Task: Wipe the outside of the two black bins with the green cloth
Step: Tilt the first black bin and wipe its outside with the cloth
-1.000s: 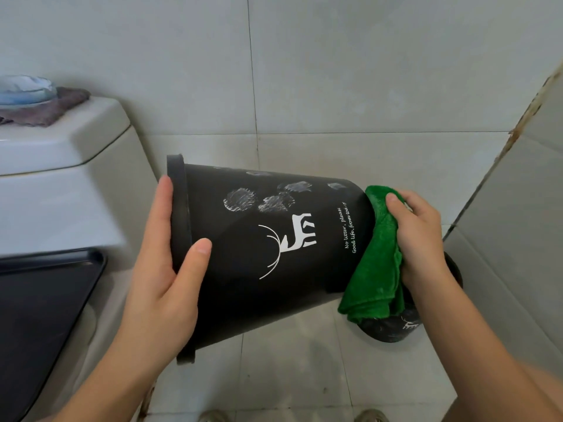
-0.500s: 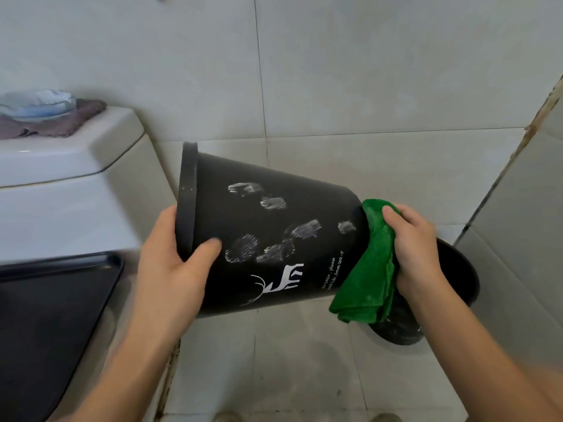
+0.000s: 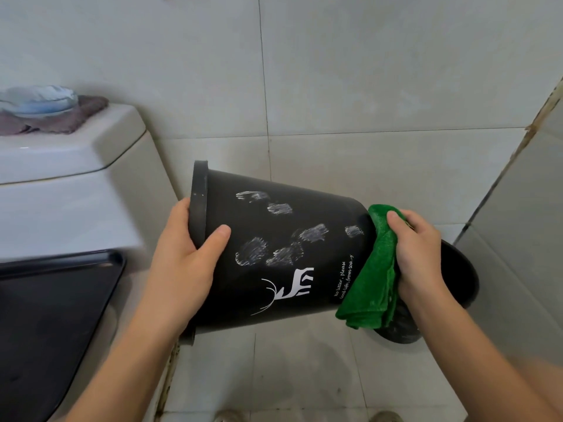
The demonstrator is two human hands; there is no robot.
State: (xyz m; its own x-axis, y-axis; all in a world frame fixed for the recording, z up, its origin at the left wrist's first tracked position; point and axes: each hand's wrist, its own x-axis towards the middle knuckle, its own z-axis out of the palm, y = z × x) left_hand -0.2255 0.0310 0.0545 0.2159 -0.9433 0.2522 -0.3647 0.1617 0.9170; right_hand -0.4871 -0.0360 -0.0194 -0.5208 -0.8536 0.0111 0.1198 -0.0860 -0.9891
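A white toilet (image 3: 70, 190) is seen at the left, and everything else is placed from it. On its cistern a grey-brown cloth (image 3: 61, 118) is laid, with a pale blue dish (image 3: 36, 99) on top; its black lid (image 3: 45, 324) is seen below. Just right of the toilet a black bin (image 3: 274, 257) is held on its side above the tiled floor (image 3: 274, 376), rim toward the toilet, whitish smears and a white deer print on its wall. The rim is gripped by the left hand (image 3: 185, 263), thumb over the wall. Farther right a second black bin (image 3: 457, 284) is partly hidden. A green cloth (image 3: 373, 278) is bunched in the grip of the right hand (image 3: 417, 254) and pressed against the held bin's base.
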